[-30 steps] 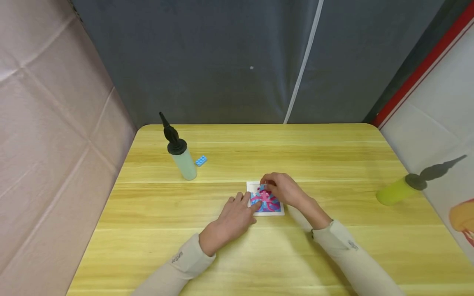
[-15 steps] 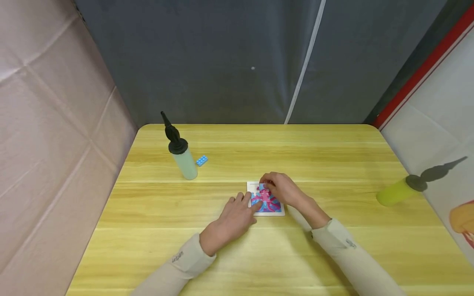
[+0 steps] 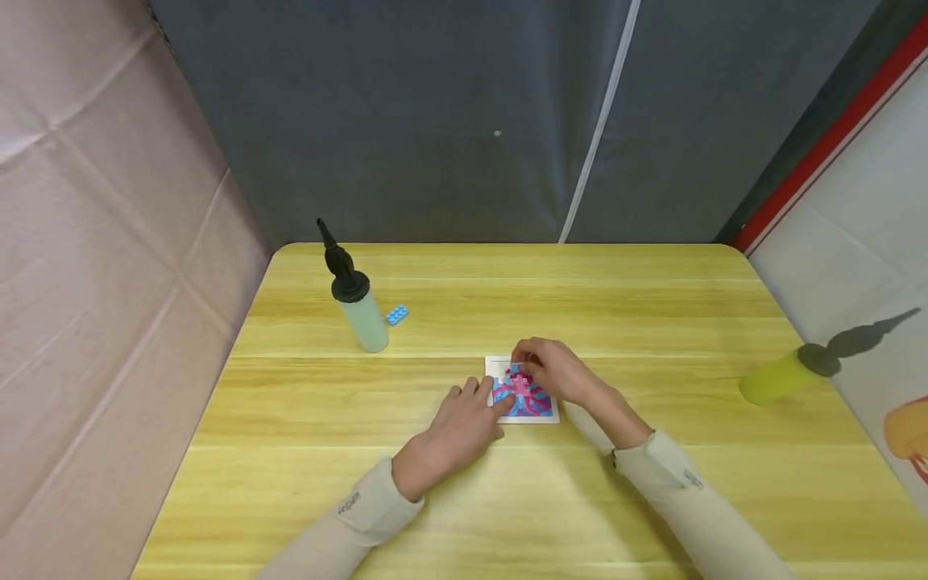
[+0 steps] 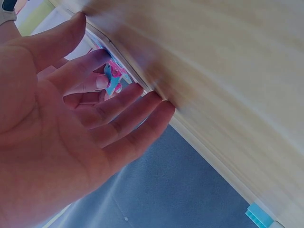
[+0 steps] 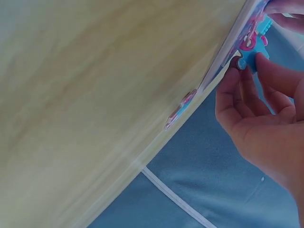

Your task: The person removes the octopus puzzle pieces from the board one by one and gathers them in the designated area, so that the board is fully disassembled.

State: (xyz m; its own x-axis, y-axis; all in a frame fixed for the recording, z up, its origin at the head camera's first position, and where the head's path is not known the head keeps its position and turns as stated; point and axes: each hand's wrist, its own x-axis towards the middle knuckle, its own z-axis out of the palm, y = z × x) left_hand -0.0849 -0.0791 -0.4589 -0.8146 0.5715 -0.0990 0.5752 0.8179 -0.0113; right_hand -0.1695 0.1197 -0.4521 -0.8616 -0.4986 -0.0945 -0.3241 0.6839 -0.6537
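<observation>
A small jigsaw puzzle, a pink octopus on blue, lies in a white-rimmed tray (image 3: 496, 366) in the head view. My left hand (image 3: 457, 423) rests on its left side, the fingers spread and nearly straight, the thumb on the picture. At the tray's far side my right hand (image 3: 557, 372) pinches a blue and pink puzzle piece (image 5: 256, 51) between thumb and fingers. In the right wrist view this piece stands tilted up from the tray, partly hidden by the fingertips. The left wrist view also shows the piece (image 4: 114, 80) beyond my left fingers.
Another puzzle piece (image 5: 180, 110) lies on the table beside the tray in the right wrist view. A pale green hand pump (image 3: 364, 322) with black top stands at the left, next to a blue toy brick (image 3: 396, 315). A yellow-green pump (image 3: 776, 377) stands at the right edge.
The puzzle piece in my right hand has changed its tilt slightly at the tray's far side. My left hand stays in place.
</observation>
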